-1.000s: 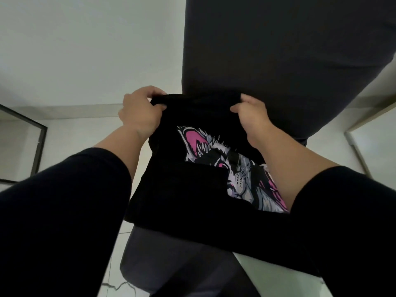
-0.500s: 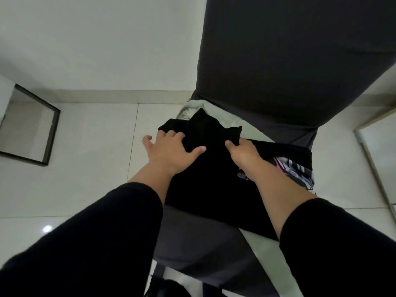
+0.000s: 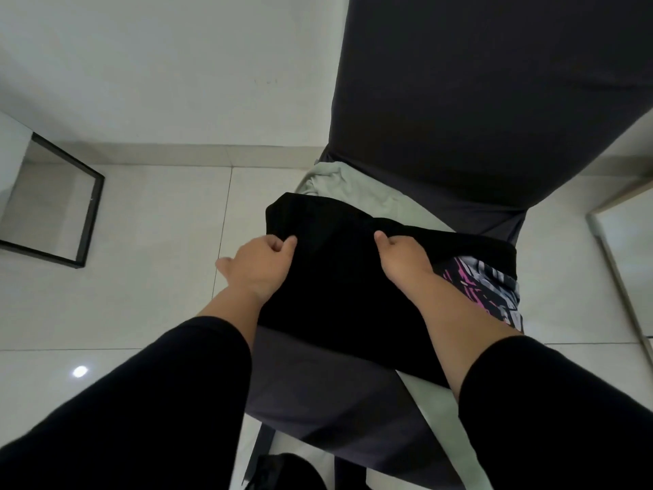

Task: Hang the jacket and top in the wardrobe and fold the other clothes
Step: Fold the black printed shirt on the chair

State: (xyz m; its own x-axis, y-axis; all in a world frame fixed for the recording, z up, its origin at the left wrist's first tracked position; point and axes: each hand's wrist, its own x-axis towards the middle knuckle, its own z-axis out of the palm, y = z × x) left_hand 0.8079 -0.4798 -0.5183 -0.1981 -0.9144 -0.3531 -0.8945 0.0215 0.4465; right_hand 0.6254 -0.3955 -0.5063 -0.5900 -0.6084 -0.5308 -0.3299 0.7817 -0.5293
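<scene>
Lowered from mid-air, the black printed shirt [image 3: 339, 291] now lies folded on the chair seat [image 3: 318, 394]; left hand [image 3: 258, 267] and right hand [image 3: 403, 259] seemingly pinch its fold with curled fingers, above pale floor tiles [image 3: 141, 259].

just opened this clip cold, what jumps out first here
Two hands, the left hand and right hand, pinch a black t-shirt on the dark chair at centre. Its pink and grey print peeks out at the right, and a pale green garment lies beneath it against the chair back.
</scene>
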